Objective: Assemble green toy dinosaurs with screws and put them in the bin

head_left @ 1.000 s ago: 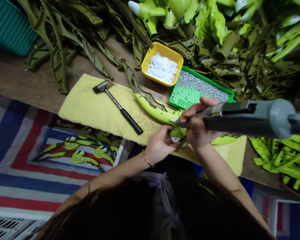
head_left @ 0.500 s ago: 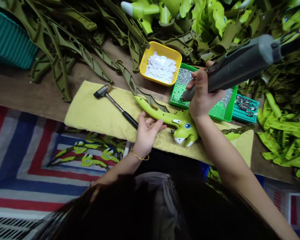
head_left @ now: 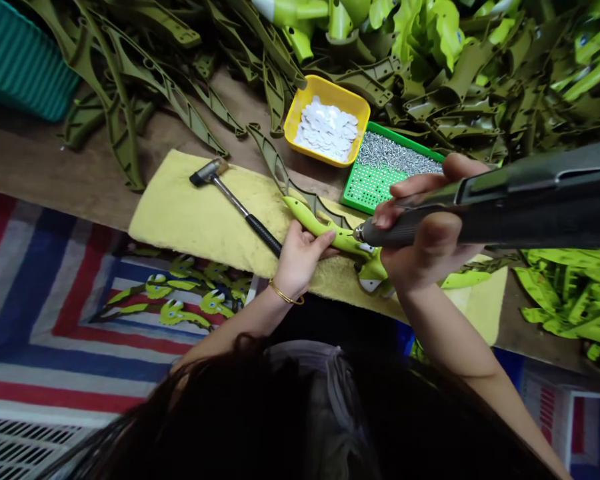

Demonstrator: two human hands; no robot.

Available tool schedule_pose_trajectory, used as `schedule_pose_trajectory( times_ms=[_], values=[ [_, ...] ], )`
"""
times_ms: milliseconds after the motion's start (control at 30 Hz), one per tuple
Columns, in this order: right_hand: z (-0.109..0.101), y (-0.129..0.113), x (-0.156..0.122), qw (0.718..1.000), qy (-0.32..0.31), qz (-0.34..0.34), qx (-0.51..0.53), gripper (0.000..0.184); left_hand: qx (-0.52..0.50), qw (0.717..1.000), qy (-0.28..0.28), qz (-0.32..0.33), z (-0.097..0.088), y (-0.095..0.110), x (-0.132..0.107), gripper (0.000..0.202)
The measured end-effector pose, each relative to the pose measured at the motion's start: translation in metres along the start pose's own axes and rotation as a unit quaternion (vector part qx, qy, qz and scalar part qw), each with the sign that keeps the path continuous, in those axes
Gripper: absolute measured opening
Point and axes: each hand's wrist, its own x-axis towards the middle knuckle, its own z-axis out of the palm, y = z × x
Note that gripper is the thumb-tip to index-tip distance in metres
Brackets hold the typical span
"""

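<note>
My left hand point(head_left: 300, 259) grips a lime-green plastic dinosaur part point(head_left: 313, 219) by its long neck or tail, thumb on top, over a yellow cloth point(head_left: 167, 207). Wrapped round a dark grey electric screwdriver point(head_left: 510, 200) is my right hand point(head_left: 425, 247). The driver's tip meets, or nearly meets, the dinosaur part just right of my left thumb. My right hand covers much of the part's head. Under the part's upper edge shows an olive plastic frame piece point(head_left: 273, 160). A hammer point(head_left: 240, 210) with a black handle lies left of my left hand.
Behind the cloth stand a yellow bin point(head_left: 305, 148) of white discs and a green tray point(head_left: 353, 190) of screws. Olive frame pieces point(head_left: 165, 100) heap along the back, lime-green parts point(head_left: 570, 287) at right. A teal basket point(head_left: 25, 60) stands far left.
My right hand has brought the electric screwdriver from over the screw tray down and leftward to the dinosaur part. The driver now lies flatter. My left hand still holds the part, thumb now on top.
</note>
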Motion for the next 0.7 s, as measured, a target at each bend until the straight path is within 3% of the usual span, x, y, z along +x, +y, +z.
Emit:
schedule_pose_trajectory(
  times_ms=[100, 233, 333, 433, 567, 700],
  values=[
    [0.003, 0.009, 0.004, 1.0, 0.014, -0.015, -0.006, 0.034, 0.003, 1.0, -0.009, 0.007, -0.001, -0.002, -0.001, 0.055],
    [0.008, 0.038, 0.026, 0.995, 0.093, -0.046, 0.01, 0.028, 0.021, 0.999, -0.03, -0.011, 0.0, -0.004, -0.002, 0.049],
    [0.007, 0.066, 0.038, 0.992, 0.12, -0.009, -0.024, 0.037, 0.037, 0.999, -0.017, -0.023, 0.0, -0.002, 0.003, 0.048],
    [0.002, 0.086, 0.039, 0.993, 0.104, 0.032, -0.055, 0.044, 0.04, 0.999, 0.005, 0.003, -0.001, 0.004, 0.011, 0.047],
    [-0.002, 0.093, 0.036, 0.993, 0.082, 0.063, -0.062, 0.046, 0.052, 0.999, -0.002, 0.012, -0.004, 0.009, 0.016, 0.043],
    [0.002, 0.089, 0.036, 0.993, 0.098, 0.033, -0.054, 0.042, 0.054, 0.998, -0.011, 0.016, -0.004, 0.008, 0.015, 0.047]
  ],
)
